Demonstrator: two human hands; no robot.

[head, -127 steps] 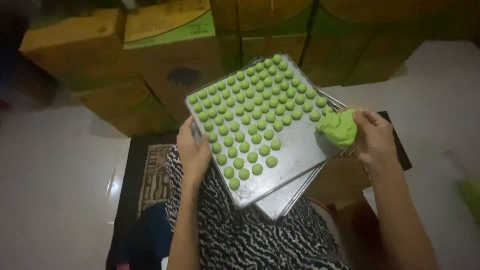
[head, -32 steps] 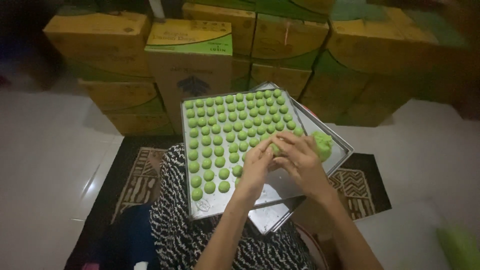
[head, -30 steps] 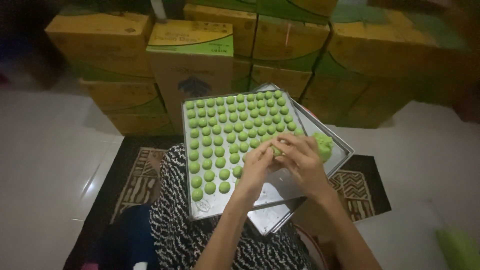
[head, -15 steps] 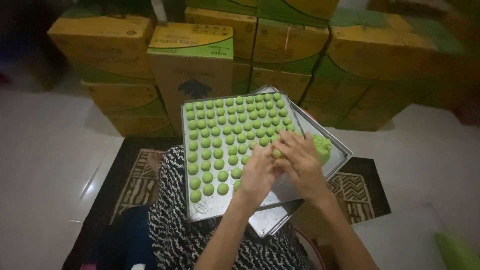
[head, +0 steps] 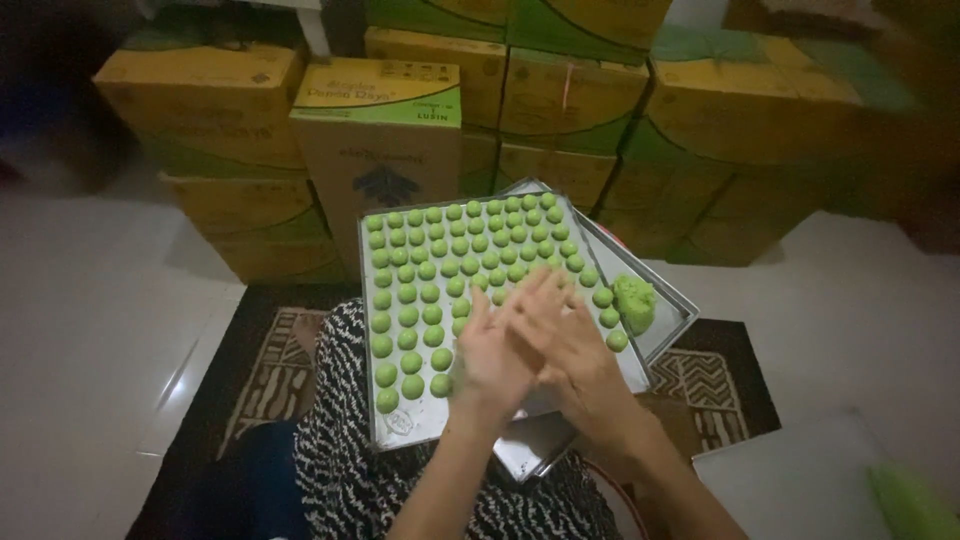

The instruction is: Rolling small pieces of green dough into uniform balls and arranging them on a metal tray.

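A metal baking tray (head: 400,425) rests on my lap, filled with several rows of small green dough balls (head: 408,316). My left hand (head: 488,352) and my right hand (head: 560,340) are pressed palm to palm over the tray's near right part, fingers stretched out flat. What lies between the palms is hidden. A lump of green dough (head: 634,302) sits on a second tray (head: 672,322) that sticks out from under the first, just right of my hands.
Yellow and green cardboard boxes (head: 380,140) are stacked right behind the trays. I sit on a dark patterned rug (head: 262,372) over a white tiled floor (head: 90,330). A blurred green object (head: 915,505) shows at the bottom right corner.
4.2 s ago my hands held the tray's edges with the dough lump in the right. Since a second ago both hands stay together over the tray, sliding slightly against each other.
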